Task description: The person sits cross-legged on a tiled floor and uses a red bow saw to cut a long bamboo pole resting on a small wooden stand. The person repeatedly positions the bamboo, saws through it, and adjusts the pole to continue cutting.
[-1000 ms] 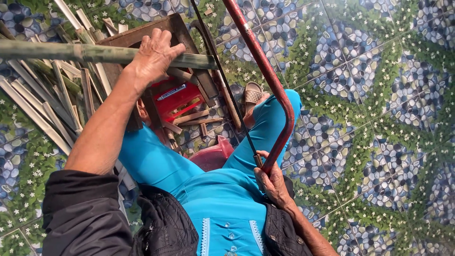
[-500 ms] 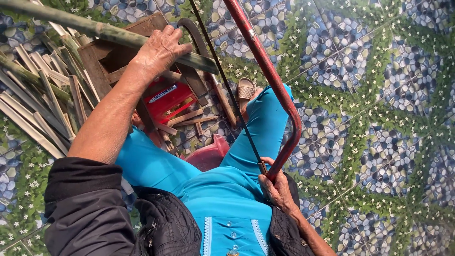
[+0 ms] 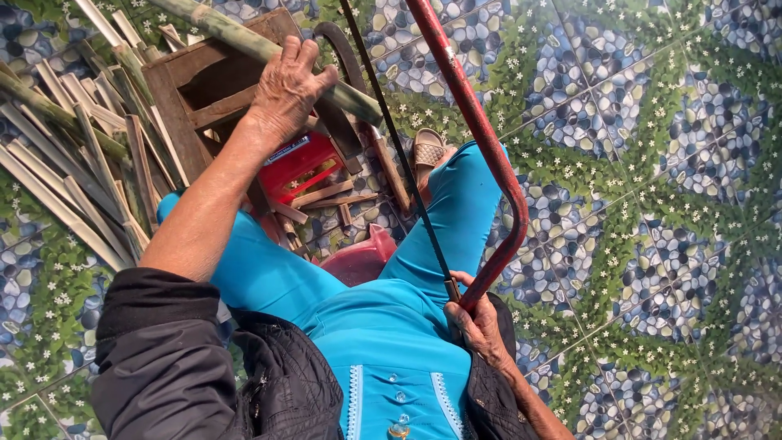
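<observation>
My left hand (image 3: 287, 91) grips a long green bamboo pole (image 3: 350, 96) that lies slanted across a wooden crate-like stand (image 3: 183, 81). My right hand (image 3: 476, 322) is closed on the handle end of a red-framed bow saw (image 3: 481, 138), whose thin dark blade (image 3: 391, 130) runs up past the pole's cut end. I sit on a low red stool (image 3: 358, 259) in turquoise trousers, one sandalled foot (image 3: 428, 151) stretched forward.
Several split bamboo strips (image 3: 65, 163) lie piled at the left. A small red plastic stool (image 3: 297, 167) and wood offcuts (image 3: 326, 195) sit under the stand. A curved dark blade tool (image 3: 342, 49) rests behind the pole. The floor has pebble-and-flower patterned tiles (image 3: 652, 204).
The bamboo pole has tilted and slid, its end now lower to the right. My left hand stayed on it. The saw remains held in my right hand, shifted slightly.
</observation>
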